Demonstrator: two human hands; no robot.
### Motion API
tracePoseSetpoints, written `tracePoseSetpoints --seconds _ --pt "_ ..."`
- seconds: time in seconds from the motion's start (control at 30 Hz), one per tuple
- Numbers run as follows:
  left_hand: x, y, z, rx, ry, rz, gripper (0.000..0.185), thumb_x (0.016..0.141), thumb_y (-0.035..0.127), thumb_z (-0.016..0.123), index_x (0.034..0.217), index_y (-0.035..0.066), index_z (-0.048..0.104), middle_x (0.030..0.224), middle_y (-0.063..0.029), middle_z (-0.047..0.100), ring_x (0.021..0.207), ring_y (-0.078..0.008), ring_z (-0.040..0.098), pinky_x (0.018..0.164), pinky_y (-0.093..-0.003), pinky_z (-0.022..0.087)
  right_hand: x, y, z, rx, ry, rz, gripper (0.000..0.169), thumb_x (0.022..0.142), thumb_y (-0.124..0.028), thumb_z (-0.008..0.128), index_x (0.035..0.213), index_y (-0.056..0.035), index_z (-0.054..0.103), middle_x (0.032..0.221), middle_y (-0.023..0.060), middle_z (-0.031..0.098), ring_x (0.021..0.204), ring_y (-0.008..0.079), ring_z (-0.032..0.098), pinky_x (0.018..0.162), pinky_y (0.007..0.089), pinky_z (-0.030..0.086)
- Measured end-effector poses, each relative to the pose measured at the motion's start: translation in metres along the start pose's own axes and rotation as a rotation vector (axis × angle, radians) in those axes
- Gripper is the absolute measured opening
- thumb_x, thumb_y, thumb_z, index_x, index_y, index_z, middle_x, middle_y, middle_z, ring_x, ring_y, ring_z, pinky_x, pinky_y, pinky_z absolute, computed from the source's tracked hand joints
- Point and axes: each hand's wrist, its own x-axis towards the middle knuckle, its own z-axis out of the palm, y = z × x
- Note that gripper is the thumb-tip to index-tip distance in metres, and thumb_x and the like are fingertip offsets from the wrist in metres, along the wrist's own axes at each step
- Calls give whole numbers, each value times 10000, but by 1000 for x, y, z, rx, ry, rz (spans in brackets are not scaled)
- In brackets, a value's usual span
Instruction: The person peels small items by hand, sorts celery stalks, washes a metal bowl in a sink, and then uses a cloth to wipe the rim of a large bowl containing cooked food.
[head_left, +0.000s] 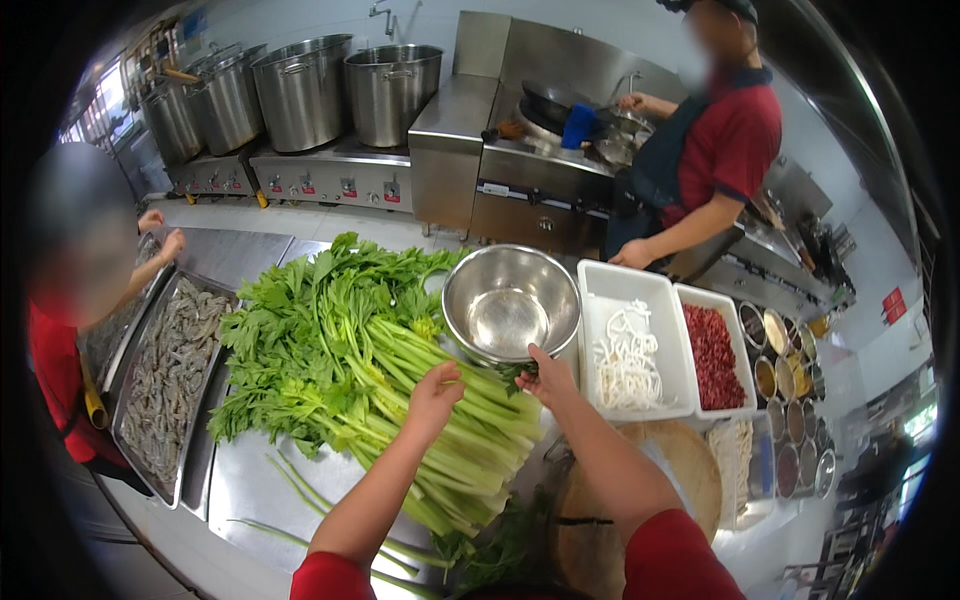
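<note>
A large heap of leafy celery (337, 360) lies across the steel worktable before me, leaves to the left and pale stalk ends to the right. My left hand (436, 399) is over the stalks, fingers apart and nothing in them. At the near rim of a round stainless steel bowl (510, 300), my right hand (553, 377) has one digit overlapping the rim and the others curled below it. Dark green leaves (512, 373) show beside those fingers; whether they or the bowl are gripped is unclear. The bowl's inside looks bare. Loose thin stalks (300, 487) lie nearer me.
White tubs of pale strips (626, 360) and red chopped meat (712, 356) stand right, above a round wooden chopping block (652, 480). A tray of shrimp (169, 382) lies left, beside a co-worker (64, 375). Another person (720, 150) stands by the stove. Stockpots (304, 97) line the back.
</note>
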Motion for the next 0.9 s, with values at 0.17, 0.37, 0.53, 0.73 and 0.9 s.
tracePoseSetpoints --seconds 0.17,0.37,0.53,0.73,0.9 --pt "-129 -9 -61 157 107 146 270 786 -34 502 1054 -2 496 1030 -85 535 901 -169 546 788 -267 438 -23 4 -54 -470 -209 -308 245 766 -169 620 861 47 554 737 97 555 601 178 566 514 303 496" --pt "-289 -37 -147 1175 179 258 633 600 0 578 1209 9 406 1263 -222 360 1160 -401 350 966 -450 293 -190 44 -99 -445 -299 -195 143 811 -114 565 913 -19 533 793 58 556 723 138 554 606 278 479" --pt "-290 -98 -131 1451 -132 232 707 573 -20 548 1256 48 378 1359 -198 233 1252 -418 193 990 -555 172 -256 107 -174 -410 -240 -86 142 804 -109 570 896 -3 545 792 63 582 723 114 556 641 238 455" --pt "-212 -121 -120 1338 -130 424 634 586 -46 493 1213 -2 403 1277 -198 368 1217 -395 274 1010 -495 186 -300 140 -222 -255 -112 -68 150 805 -117 569 915 -18 548 811 39 584 747 96 547 666 204 418" --pt "-233 -112 -91 1356 -159 516 647 581 -95 450 1220 -22 378 1242 -221 390 1204 -406 284 1011 -470 208 -310 174 -233 -434 -217 -145 352 771 -125 609 1100 -58 505 981 79 547 828 145 549 714 248 453"
